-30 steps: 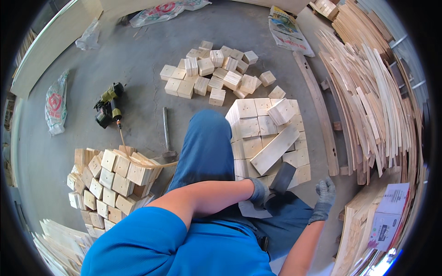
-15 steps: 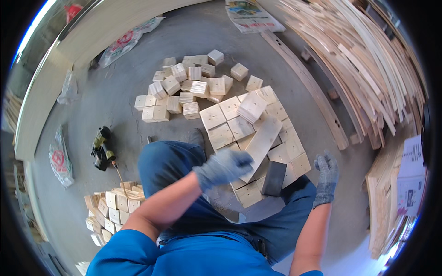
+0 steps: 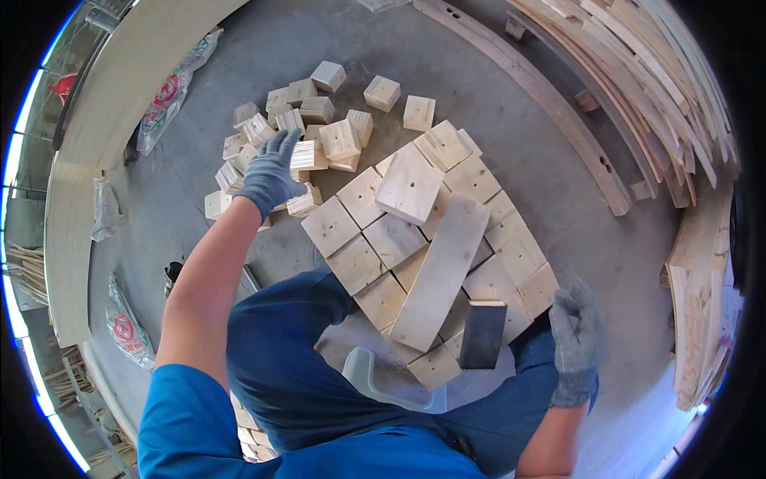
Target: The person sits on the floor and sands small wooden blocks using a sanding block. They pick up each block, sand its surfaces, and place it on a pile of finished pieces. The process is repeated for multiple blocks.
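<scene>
My left hand [image 3: 273,174], in a grey knit glove, stretches over a loose pile of square wooden blocks [image 3: 341,140], fingers extended and thumb apart. Whether it touches a block is hard to tell. My right hand [image 3: 576,335], gloved too and slightly blurred, hovers by my right knee with its fingers loosely out, holding nothing visible. Between my legs stands a stack of wooden blocks [image 3: 359,263] laid in rows. On its top lie a long pale board [image 3: 444,271], a loose thick block [image 3: 409,188] and a dark rectangular block [image 3: 483,335].
A pale plastic stool [image 3: 363,375] shows between my thighs. Long wooden strips [image 3: 638,72] are heaped at the far right, beside a timber beam [image 3: 550,112]. Plastic bags [image 3: 171,92] lie along a low board wall [image 3: 104,120] at left. A dark tool [image 3: 171,275] sits behind my left forearm.
My left hand has swung from above the stack, away and leftward to the loose pile. The view has shifted too. My right hand stays beside the stack's right side.
</scene>
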Motion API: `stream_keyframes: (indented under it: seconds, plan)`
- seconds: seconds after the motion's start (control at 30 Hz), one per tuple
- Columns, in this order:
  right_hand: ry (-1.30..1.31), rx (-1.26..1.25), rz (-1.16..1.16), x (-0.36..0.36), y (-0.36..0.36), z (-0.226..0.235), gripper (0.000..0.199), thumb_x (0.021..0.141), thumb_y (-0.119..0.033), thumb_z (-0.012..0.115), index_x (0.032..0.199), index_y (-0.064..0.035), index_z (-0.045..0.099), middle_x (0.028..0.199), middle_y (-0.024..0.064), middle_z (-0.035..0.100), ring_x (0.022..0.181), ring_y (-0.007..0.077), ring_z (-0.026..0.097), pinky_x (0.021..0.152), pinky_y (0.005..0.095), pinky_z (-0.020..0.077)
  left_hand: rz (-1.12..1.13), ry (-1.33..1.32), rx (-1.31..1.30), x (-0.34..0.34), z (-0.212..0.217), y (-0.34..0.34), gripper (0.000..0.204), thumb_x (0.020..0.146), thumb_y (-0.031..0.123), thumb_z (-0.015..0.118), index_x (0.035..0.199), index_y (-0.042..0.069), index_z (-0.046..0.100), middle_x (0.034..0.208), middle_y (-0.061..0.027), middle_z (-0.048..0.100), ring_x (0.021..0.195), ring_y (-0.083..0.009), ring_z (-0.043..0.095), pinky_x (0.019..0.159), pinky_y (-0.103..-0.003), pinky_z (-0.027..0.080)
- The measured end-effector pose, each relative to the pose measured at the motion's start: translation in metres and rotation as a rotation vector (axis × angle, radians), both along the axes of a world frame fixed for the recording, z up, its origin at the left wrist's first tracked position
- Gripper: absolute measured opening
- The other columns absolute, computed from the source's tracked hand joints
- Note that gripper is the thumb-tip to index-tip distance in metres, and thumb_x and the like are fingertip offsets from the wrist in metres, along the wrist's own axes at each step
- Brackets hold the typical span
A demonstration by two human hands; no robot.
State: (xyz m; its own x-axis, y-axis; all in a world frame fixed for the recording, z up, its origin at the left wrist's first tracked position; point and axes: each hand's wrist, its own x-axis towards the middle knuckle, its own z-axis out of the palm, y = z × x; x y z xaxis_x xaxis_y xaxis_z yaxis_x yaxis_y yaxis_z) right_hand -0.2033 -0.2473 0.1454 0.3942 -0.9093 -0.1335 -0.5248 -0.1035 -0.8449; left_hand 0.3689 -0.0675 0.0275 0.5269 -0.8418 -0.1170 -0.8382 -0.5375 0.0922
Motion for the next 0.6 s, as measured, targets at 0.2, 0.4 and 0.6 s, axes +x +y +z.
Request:
stream_keyframes:
  seconds: [0.2, 0.4, 0.6]
  plan:
    - [0.048, -0.020, 0.016, 0.010, -0.007, -0.004, 0.059, 0.091, -0.004, 0.079, 0.147, 0.0032, 0.062, 0.118, 0.0139, 0.077, 0.105, 0.0219, 0.074, 0.097, 0.0371, 0.0599, -0.044, -0.124, 0.209, 0.037, -0.078, -0.037, 0.124, 0.071, 0.030, 0.092, 0.173, 0.026, 0.022, 0.172, -0.0159, 0.036, 0.156, -0.0401, 0.039, 0.124, -0.058, 0.039]
    - [0.186, 0.118, -0.036, 0.021, -0.011, 0.001, 0.069, 0.087, -0.009, 0.072, 0.152, 0.0062, 0.057, 0.122, 0.0147, 0.073, 0.107, 0.0217, 0.068, 0.100, 0.0379, 0.0554, -0.045, -0.126, 0.353, 0.050, -0.106, -0.070, 0.133, 0.068, 0.046, 0.098, 0.173, 0.029, 0.020, 0.177, -0.0132, 0.029, 0.162, -0.0393, 0.030, 0.124, -0.068, 0.033]
    - [0.285, 0.064, 0.041, 0.011, -0.016, -0.007, 0.064, 0.087, -0.010, 0.069, 0.147, 0.0089, 0.059, 0.122, 0.0179, 0.072, 0.108, 0.0272, 0.069, 0.102, 0.0406, 0.0543, -0.011, -0.095, 0.317, 0.056, -0.136, -0.093, 0.137, 0.065, 0.048, 0.099, 0.174, 0.025, 0.020, 0.178, -0.0123, 0.026, 0.163, -0.0390, 0.028, 0.127, -0.071, 0.028]
